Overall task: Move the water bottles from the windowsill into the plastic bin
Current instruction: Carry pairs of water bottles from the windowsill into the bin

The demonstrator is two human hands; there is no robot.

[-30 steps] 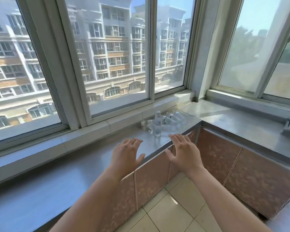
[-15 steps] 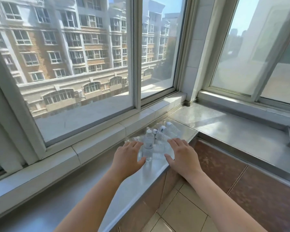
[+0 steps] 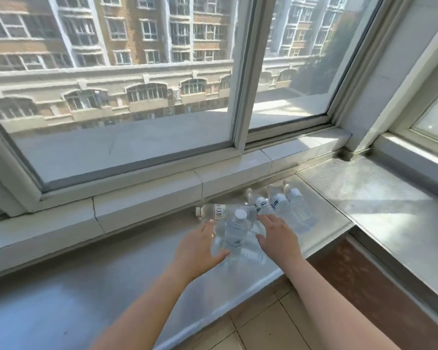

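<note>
Several clear water bottles with white caps are grouped on the grey windowsill (image 3: 111, 286). One upright bottle (image 3: 236, 231) stands in front. Another bottle (image 3: 219, 211) lies on its side behind it, cap to the left. More lying bottles (image 3: 291, 209) fan out to the right. My left hand (image 3: 200, 247) is open just left of the upright bottle, fingers spread. My right hand (image 3: 278, 238) is open just right of it, palm down over a lying bottle. Neither hand grips anything. No plastic bin is in view.
A large window (image 3: 137, 97) rises behind the sill above a raised tiled ledge (image 3: 147, 195). The sill turns a corner and runs on to the right (image 3: 390, 210). Below its edge are reddish wall tiles (image 3: 364, 286) and a beige tiled floor (image 3: 263, 329).
The view has come closer to the bottles. Both hands have moved forward and now flank the upright bottle, nearer to it than before.
</note>
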